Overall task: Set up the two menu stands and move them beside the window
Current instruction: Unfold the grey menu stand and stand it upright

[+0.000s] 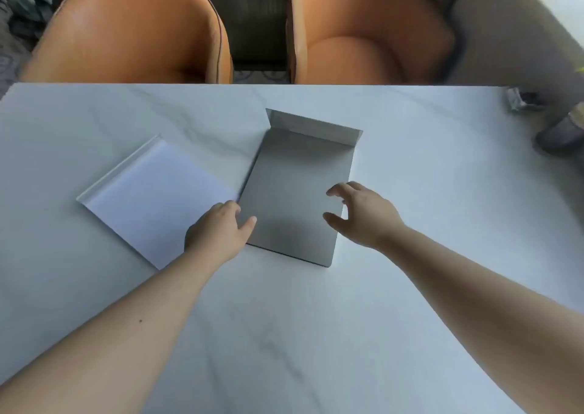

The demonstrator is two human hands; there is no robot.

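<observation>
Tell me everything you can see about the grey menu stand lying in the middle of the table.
The grey menu stand is a thin, matte, metal-looking sheet with a short lip bent up along its far edge. It lies flat on the white marble-look table, not yet stood up, slightly angled. Its left edge meets the white stand. The left hand rests at its near left corner, thumb on the sheet; the right hand is open at its right edge.

A pale marble table fills the foreground. Two orange chairs stand at its far edge, dark patterned floor between them, daylight at the right.
</observation>
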